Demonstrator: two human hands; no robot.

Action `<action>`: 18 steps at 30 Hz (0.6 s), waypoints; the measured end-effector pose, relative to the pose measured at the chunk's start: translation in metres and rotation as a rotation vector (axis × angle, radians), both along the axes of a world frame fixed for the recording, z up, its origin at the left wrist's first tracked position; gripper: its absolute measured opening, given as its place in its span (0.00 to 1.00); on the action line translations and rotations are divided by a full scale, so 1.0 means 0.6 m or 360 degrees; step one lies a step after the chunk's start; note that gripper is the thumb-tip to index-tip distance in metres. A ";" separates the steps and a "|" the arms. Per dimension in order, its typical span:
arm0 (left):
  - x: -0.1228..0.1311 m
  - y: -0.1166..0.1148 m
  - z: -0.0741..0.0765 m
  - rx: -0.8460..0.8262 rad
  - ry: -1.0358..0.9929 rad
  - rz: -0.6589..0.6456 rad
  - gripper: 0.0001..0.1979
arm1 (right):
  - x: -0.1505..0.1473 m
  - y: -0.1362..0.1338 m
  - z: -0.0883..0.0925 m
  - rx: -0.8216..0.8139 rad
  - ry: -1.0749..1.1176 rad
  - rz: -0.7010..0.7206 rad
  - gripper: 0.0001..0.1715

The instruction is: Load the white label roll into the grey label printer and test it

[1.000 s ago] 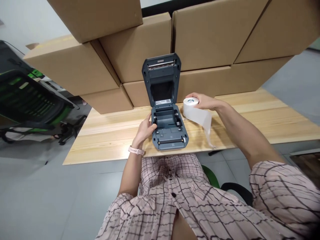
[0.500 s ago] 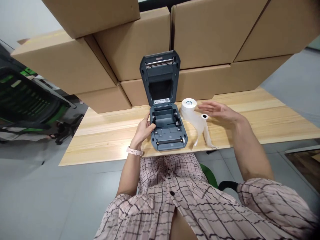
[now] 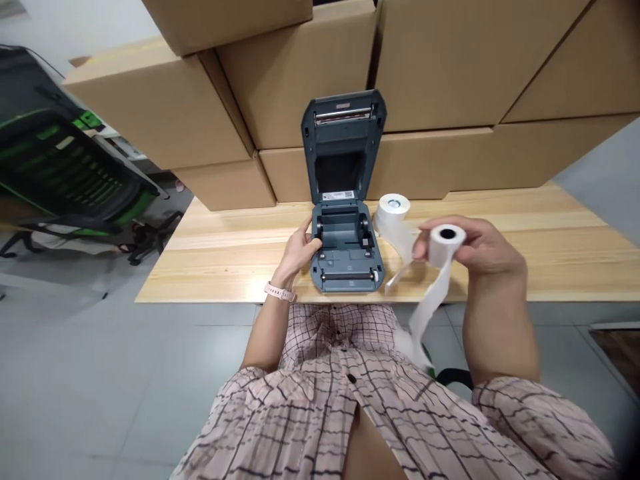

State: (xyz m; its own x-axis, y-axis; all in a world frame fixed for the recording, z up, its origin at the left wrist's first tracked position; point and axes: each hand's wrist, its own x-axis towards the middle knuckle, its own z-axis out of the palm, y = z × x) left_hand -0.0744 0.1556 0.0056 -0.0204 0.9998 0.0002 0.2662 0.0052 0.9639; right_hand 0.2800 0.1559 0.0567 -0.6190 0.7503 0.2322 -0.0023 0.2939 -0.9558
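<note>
A dark grey label printer lies on the table near its front edge, its lid raised and its roll bay bare. My left hand grips the printer's left side, thumb over the rim and fingers behind it. In my right hand is a small white paper roll with a black core, held above the table to the right of the printer. A loose strip hangs from it past the table edge. Between printer and right hand stands a larger white label roll, its tail unrolled towards the front.
Stacked cardboard boxes line the back of the wooden table, close behind the printer lid. A black and green office chair stands on the floor at the left.
My right hand has taken hold of the small paper roll and lifted it off the table towards me. My left hand keeps its grip on the printer. The camera view has shifted slightly.
</note>
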 end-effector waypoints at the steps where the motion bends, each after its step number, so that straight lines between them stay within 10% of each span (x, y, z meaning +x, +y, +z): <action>1: 0.001 0.000 -0.002 0.0001 0.0009 0.0016 0.43 | -0.029 -0.004 0.024 0.0102 -0.0160 0.0123 0.31; 4: 0.006 -0.003 -0.005 0.0003 0.0032 0.0094 0.41 | -0.133 0.003 0.055 0.0497 -0.0571 0.0206 0.29; 8: 0.010 -0.007 -0.006 0.0020 0.0047 0.0164 0.38 | -0.224 0.040 0.007 0.0797 -0.0982 0.0020 0.29; 18: 0.010 -0.007 -0.011 0.0049 0.0113 0.0177 0.36 | -0.203 0.053 -0.041 0.0927 -0.0998 0.0197 0.31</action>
State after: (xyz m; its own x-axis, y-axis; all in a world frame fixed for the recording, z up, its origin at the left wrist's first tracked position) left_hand -0.0681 0.1517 -0.0008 -0.1302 0.9908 0.0360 0.3332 0.0095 0.9428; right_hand 0.1582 0.1875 0.0322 -0.8308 0.5367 0.1474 0.4107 0.7699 -0.4884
